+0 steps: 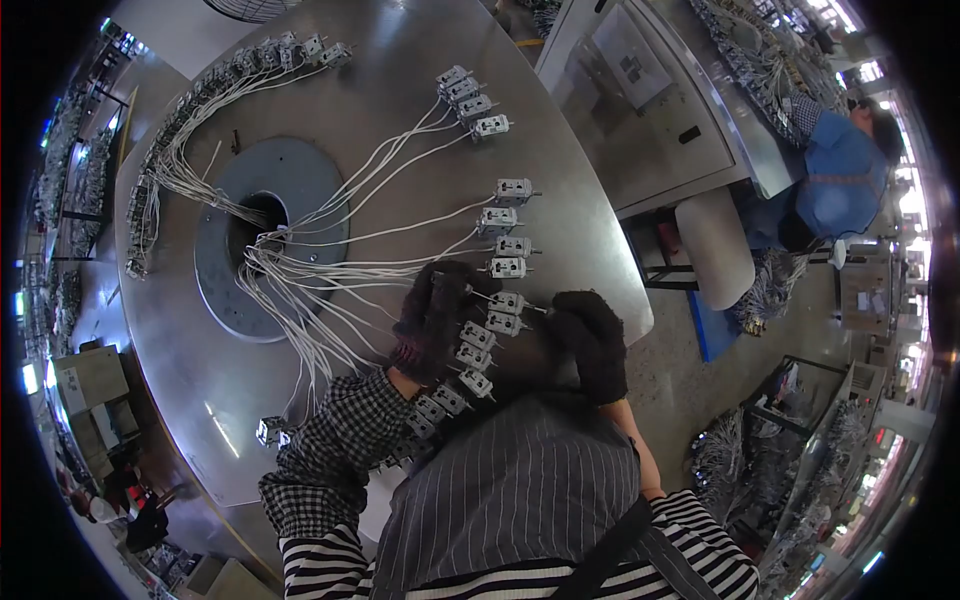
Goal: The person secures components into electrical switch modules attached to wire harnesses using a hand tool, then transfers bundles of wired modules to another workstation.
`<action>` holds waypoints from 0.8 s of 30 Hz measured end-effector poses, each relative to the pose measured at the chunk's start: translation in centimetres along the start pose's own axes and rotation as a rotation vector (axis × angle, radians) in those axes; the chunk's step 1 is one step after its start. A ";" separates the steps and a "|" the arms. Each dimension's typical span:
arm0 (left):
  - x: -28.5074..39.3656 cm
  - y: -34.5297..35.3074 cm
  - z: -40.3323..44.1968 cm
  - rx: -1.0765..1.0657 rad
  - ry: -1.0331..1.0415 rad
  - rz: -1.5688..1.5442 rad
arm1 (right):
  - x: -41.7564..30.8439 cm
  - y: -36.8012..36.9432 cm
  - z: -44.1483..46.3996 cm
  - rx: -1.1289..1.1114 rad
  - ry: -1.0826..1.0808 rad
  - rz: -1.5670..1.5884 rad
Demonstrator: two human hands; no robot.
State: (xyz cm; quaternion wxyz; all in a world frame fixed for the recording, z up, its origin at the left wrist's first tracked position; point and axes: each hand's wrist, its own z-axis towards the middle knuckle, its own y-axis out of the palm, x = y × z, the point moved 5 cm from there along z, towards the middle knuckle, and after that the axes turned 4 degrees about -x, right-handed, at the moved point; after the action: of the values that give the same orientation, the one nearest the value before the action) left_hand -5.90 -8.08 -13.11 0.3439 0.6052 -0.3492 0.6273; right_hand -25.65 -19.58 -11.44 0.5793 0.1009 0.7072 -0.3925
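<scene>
Both hands wear dark gloves. My left hand (430, 318) is closed, its fingertips at the left end of a small metal-and-white motor (506, 301) with white wires. My right hand (589, 345) is curled at the right end of the same motor, near its thin shaft; what its fingers hold is too small to make out. Just below lies another motor (504, 323), and several more run in a curved row toward the apron. Above my hands, other motors (508, 267) lie along the table's edge. White wires (300, 262) lead from them into the hole of a grey disc (215, 262).
The metal table (400, 40) carries a long curved row of motors (165, 130) at the far left. A co-worker in blue (840, 175) sits at the upper right by a bench, near a padded chair (714, 248). Boxes (90, 376) stand at the left.
</scene>
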 end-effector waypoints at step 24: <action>0.9 -1.8 -1.8 -0.111 -0.194 -0.295 | -1.1 -1.1 -1.9 -0.054 0.012 -0.071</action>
State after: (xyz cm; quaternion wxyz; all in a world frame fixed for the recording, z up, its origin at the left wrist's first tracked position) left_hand -5.27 -5.60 -12.25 0.4298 0.6874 -0.3226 0.4886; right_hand -27.34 -18.68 -9.95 0.5631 0.0621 0.7243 -0.3929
